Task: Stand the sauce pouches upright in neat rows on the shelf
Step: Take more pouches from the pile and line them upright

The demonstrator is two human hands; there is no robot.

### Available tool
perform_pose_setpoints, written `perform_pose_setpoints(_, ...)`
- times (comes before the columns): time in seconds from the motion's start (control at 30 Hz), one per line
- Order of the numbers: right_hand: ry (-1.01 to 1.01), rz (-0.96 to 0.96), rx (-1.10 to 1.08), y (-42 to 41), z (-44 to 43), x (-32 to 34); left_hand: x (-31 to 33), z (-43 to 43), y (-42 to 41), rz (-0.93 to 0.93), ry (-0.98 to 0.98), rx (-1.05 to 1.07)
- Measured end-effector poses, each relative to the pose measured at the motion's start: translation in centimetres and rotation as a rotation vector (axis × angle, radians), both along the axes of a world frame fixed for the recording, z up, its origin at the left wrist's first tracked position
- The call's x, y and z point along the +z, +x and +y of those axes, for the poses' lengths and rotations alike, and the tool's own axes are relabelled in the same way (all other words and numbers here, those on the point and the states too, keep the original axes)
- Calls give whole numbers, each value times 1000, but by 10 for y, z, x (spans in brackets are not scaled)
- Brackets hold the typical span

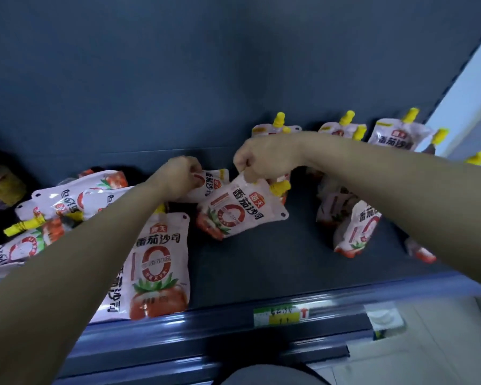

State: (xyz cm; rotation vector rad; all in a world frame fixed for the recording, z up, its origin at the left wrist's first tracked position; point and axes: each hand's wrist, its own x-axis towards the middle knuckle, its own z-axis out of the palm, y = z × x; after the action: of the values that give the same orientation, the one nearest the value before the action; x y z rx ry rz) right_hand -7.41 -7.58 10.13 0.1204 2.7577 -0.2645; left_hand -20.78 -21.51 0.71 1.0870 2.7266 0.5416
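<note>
White tomato sauce pouches with yellow caps lie and stand on a dark shelf [261,262]. My right hand [264,159] pinches the top edge of a tilted pouch [239,212] in the shelf's middle. Just left of it, my left hand [181,175] grips a second pouch [211,182] lying further back. Several pouches [53,201] lie flat in a heap at the left, and one pouch [157,262] lies flat near the front edge. Upright pouches [392,134] stand in rows at the right, partly hidden by my right forearm.
The shelf's front rail carries a green and yellow price tag [281,315]. Dark packets [0,184] of another product sit at the far left. A pale wall or panel [472,101] bounds the shelf at the right. Bare shelf shows between the heap and the upright rows.
</note>
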Motion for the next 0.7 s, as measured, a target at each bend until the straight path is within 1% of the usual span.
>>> perform_pose_setpoints(0.13, 179, -22, 1, 11, 2, 14, -13, 18, -18, -11, -114, -87)
perform_pose_setpoints(0.23, 240, -44, -23, 11, 5, 15, -22, 32, -22, 0, -203, -169)
perform_pose_setpoints(0.3, 260, -25, -43, 9, 6, 15, -27, 40, -24, -11, -248, -207)
perform_pose_setpoints(0.43, 234, 59, -71, 4, 9, 10, -32, 50, -33, -6, -313, -239)
perform_pose_setpoints(0.6, 156, -38, -161, 7, 11, 7, -36, 59, -30, 58, -463, -234)
perform_pose_setpoints(0.7, 133, -47, -170, 12, 11, 8, -35, 59, -25, 58, -491, -216)
